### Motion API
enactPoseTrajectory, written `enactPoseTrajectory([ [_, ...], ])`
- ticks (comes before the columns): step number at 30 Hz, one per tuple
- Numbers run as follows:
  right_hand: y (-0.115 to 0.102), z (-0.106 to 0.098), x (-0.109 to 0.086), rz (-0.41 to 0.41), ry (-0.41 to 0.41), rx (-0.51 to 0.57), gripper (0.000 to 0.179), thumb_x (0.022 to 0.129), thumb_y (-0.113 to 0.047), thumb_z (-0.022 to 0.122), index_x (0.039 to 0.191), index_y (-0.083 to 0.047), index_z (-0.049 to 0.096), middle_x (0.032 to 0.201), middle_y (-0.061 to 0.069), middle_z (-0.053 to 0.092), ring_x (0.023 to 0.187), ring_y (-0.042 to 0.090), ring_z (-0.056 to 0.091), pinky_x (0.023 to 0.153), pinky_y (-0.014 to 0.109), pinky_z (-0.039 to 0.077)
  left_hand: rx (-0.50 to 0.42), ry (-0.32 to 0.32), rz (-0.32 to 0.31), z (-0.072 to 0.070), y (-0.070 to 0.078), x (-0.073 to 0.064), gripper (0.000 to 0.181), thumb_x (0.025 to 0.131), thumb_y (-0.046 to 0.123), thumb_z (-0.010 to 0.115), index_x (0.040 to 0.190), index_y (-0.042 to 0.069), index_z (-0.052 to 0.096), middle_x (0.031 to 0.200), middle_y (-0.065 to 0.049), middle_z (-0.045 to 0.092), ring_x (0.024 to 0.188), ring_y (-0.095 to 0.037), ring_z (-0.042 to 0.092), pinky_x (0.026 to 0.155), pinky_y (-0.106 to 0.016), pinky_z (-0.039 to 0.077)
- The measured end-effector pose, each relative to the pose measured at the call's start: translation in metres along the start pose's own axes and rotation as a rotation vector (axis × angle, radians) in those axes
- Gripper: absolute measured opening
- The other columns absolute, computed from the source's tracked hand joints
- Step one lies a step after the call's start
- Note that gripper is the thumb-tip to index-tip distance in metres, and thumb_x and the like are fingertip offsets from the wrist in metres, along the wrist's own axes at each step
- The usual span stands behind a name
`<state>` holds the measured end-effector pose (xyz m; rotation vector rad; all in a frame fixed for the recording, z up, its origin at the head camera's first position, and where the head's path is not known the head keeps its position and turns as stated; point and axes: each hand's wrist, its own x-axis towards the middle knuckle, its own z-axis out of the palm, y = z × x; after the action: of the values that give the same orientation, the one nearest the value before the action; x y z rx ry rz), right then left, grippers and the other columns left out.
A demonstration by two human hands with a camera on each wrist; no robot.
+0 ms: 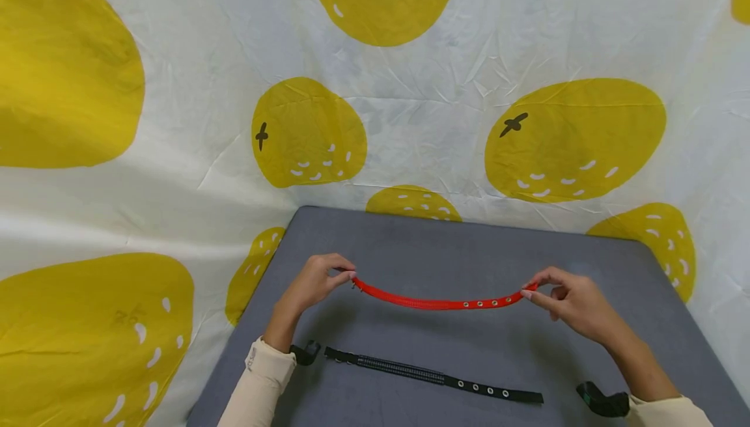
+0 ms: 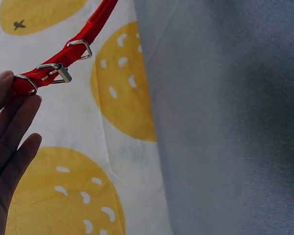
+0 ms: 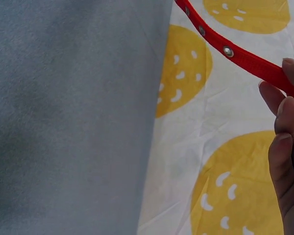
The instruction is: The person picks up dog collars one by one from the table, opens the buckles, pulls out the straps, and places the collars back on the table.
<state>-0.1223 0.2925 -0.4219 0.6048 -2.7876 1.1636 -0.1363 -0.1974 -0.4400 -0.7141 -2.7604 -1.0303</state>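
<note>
A red pet collar with metal eyelets hangs in a shallow curve above the table, stretched between both hands. My left hand pinches its buckle end between thumb and fingers; the left wrist view shows the metal buckle and a ring beside the fingertips. At the other end, my right hand pinches the plain tip beyond the eyelets, also seen in the right wrist view, where the red strap runs up from the fingers. Nearer to me, a black collar of similar make lies flat on the table, touched by neither hand.
The grey table stands against a white cloth printed with yellow fruit, which hangs behind it and on the left. Dark wrist devices show by both forearms.
</note>
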Motion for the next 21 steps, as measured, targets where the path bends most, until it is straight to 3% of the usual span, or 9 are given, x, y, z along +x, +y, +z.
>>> enactPoseTrajectory([
  [9,0.012,0.001,0.002,-0.072,-0.065,-0.164,0.021,0.077,-0.01,0.085,0.086,-0.02,0.069,0.08,-0.005,0.07,0.05,-0.001,0.039,0.044,0.022,0.039,0.015,-0.02,-0.049,0.006,-0.013,-0.002,0.01,0.091,0.018,0.075,0.099,0.015,0.079,0.097,0.004,0.075,0.089,-0.012,0.069,0.083,-0.036,0.058],
  [21,0.024,0.004,-0.002,-0.069,-0.214,-0.276,0.011,0.079,-0.019,0.084,0.083,-0.02,0.074,0.079,-0.011,0.07,0.058,-0.005,0.044,0.05,0.02,0.042,0.033,-0.071,-0.112,0.011,-0.026,-0.005,0.012,0.092,0.02,0.072,0.102,0.014,0.078,0.1,0.002,0.075,0.094,-0.016,0.069,0.087,-0.042,0.057],
])
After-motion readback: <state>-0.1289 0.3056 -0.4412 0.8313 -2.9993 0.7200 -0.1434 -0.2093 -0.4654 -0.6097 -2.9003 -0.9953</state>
